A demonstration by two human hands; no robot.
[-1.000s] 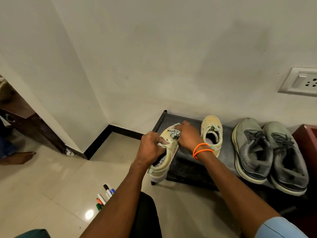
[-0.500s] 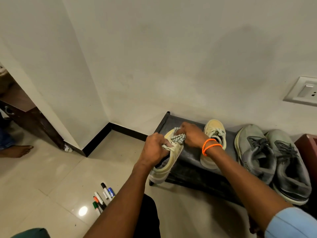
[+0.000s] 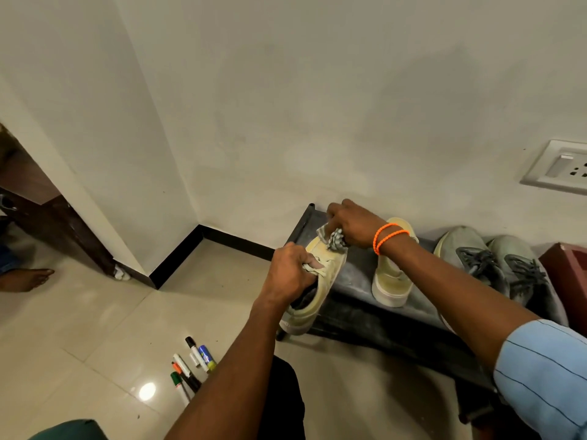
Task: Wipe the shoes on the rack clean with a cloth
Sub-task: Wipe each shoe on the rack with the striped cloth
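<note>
Left hand [image 3: 290, 271]: grips the held shoe [image 3: 313, 287] at its laces, off the rack's [image 3: 352, 274] left end.
Right hand [image 3: 352, 225]: pinches the cloth [image 3: 333, 238] against the shoe's toe.
Progress: early, judging by the scene; one shoe being wiped, its mate [image 3: 390, 281] and the grey pair [image 3: 495, 271] waiting on the rack.
Look: pale yellow, smudged; the grey pair dusty.

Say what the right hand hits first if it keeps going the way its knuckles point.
Likely the rack's back-left corner post, then the wall. The right hand, gripping the cloth, points left and away; depth is unclear.
</note>
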